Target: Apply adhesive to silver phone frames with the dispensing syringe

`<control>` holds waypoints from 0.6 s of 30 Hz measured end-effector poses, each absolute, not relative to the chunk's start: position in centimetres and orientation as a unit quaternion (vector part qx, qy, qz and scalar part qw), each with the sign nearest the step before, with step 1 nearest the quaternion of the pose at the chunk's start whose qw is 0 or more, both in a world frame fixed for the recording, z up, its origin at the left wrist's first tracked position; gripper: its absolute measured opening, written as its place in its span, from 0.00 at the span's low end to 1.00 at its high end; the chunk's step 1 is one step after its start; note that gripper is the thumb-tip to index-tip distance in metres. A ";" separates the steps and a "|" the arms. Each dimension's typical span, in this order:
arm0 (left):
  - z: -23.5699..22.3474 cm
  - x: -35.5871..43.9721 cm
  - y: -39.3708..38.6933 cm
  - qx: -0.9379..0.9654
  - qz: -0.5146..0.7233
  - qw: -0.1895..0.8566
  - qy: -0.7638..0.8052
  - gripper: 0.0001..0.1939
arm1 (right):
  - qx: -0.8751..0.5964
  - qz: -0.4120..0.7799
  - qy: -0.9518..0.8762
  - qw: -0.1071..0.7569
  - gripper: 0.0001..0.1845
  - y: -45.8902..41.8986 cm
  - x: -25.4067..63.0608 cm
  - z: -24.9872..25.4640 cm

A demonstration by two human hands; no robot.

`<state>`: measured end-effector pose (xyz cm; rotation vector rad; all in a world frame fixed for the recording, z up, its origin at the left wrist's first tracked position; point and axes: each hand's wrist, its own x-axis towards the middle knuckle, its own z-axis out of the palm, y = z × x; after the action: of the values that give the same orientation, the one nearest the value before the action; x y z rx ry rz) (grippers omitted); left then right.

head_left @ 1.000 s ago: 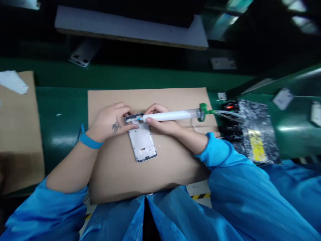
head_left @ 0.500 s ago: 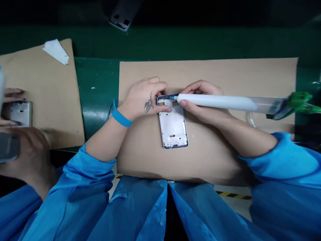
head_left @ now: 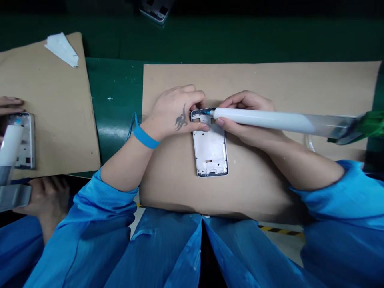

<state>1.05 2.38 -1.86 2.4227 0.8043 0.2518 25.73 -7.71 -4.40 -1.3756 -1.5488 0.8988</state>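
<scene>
A phone frame (head_left: 211,148), silver with dark ends, lies on a cardboard sheet (head_left: 258,188) in the middle of the head view. My left hand (head_left: 180,108) grips its upper left corner, thumb across the inner face and fingers curled behind the top edge. In my right hand (head_left: 249,116) is a glue syringe (head_left: 264,119) with white contents, a blue tip and a green fitting at its far end. The syringe lies nearly level, its tip at the frame's top inner edge. My right thumb and fingers pinch its front end.
At the left, a co-worker's hand (head_left: 49,198) holds another syringe (head_left: 11,146) over a second phone frame (head_left: 30,140) on cardboard (head_left: 63,112). White paper (head_left: 62,49) lies there. Another frame (head_left: 156,11) is at the far back on the green table (head_left: 117,88).
The view has shifted slightly. My syringe tip has moved a little right along the frame's top edge. The co-worker's syringe has swung over their frame, which sits differently.
</scene>
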 end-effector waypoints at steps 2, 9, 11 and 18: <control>-1.6 1.1 2.2 0.905 0.089 0.284 0.305 0.26 | -0.553 0.359 -0.618 0.428 0.22 -7.7 25.6 -4.3; -1.2 1.3 2.1 0.907 0.067 0.274 0.314 0.25 | -0.555 0.376 -0.610 0.422 0.23 -7.7 25.7 -4.3; -1.1 1.4 2.1 0.906 0.067 0.273 0.316 0.25 | -0.555 0.385 -0.609 0.416 0.23 -7.7 25.7 -4.3; -1.0 1.4 2.0 0.905 0.059 0.273 0.322 0.25 | -0.556 0.376 -0.612 0.418 0.20 -7.8 25.6 -4.0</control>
<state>1.39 1.99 -0.98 2.4340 0.8664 0.1583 25.57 -7.82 -4.02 -1.3946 -1.5363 0.9442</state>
